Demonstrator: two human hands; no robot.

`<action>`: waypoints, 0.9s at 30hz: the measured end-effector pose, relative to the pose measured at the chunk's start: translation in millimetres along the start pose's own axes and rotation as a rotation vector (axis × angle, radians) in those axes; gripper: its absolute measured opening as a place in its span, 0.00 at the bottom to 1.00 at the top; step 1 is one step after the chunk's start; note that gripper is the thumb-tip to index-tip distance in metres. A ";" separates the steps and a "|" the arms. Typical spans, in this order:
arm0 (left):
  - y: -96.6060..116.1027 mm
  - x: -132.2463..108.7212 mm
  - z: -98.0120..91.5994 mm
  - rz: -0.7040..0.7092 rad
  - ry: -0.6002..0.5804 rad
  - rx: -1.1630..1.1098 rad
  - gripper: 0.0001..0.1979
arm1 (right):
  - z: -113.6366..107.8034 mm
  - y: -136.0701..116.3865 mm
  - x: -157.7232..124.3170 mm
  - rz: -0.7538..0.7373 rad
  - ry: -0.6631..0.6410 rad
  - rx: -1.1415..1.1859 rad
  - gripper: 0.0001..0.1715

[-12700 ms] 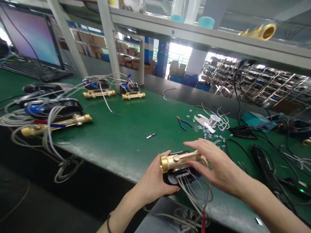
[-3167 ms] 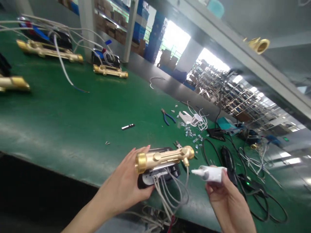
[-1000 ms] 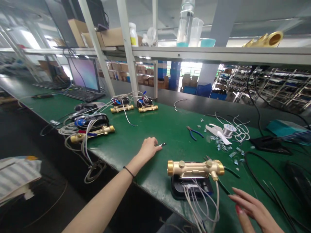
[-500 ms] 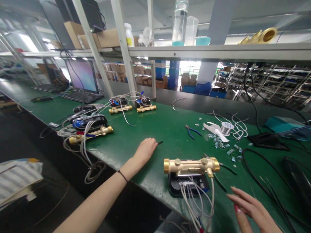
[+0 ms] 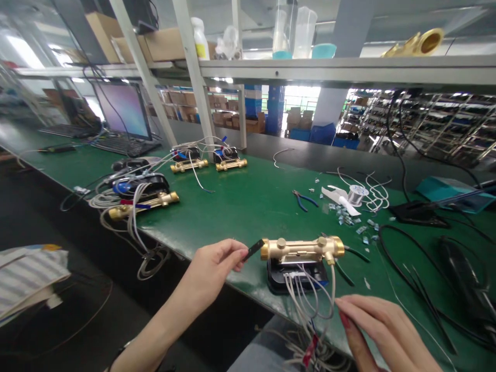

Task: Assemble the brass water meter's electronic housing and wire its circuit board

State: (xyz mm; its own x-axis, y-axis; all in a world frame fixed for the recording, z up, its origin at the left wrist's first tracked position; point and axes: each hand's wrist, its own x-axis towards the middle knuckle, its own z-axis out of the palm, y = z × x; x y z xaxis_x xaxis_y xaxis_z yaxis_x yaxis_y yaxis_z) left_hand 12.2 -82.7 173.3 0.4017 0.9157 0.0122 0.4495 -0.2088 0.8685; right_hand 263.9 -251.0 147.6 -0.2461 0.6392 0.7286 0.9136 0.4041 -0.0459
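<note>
A small black strip (image 5: 253,249) sits pinched in the fingertip grip of a worker's left hand (image 5: 211,266), just above the near edge of the green desk (image 5: 240,206), its far tip almost touching the threaded end of a brass meter body (image 5: 302,248) at 3 o'clock. The brass piece lies across a black housing (image 5: 296,275), from which grey wires (image 5: 310,299) trail toward 6 o'clock. At 4 o'clock the right hand (image 5: 382,330) has its fingers spread, its grip apart, just beside those wires. Blue-handled pliers (image 5: 304,199) and a solder spool (image 5: 354,195) lie toward 1 o'clock. Wired brass meters (image 5: 143,202) rest at 10 o'clock, with a monitor (image 5: 122,108) beyond them.
</note>
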 end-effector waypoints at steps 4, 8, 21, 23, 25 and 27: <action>11.3 -31.1 19.0 -0.065 -0.185 -0.224 0.11 | 8.6 -22.7 14.4 0.082 -0.001 0.122 0.15; 11.7 -52.2 45.8 -0.207 -0.445 -0.718 0.12 | 12.2 -40.7 21.8 0.273 -0.037 0.348 0.15; 3.4 -71.3 81.9 -0.606 -0.798 -1.614 0.09 | 25.8 -57.1 35.5 0.689 -0.167 1.067 0.08; 3.4 -73.0 84.8 -0.624 -0.782 -1.669 0.09 | 27.1 -59.5 38.3 0.711 -0.161 1.097 0.09; 3.1 -75.0 87.8 -0.641 -0.739 -1.702 0.10 | 28.0 -62.3 38.8 0.732 -0.150 1.124 0.09; 2.1 -76.7 90.8 -0.630 -0.698 -1.679 0.10 | 27.5 -63.9 37.2 0.755 -0.165 1.171 0.08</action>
State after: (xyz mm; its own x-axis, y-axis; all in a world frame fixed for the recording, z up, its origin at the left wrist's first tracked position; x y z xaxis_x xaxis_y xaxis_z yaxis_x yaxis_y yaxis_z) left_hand 54.7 -184.6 129.2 0.9045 0.3473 -0.2473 -0.3068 0.9330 0.1880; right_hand 187.5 -235.1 158.8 0.0676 0.9797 0.1888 0.0640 0.1846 -0.9807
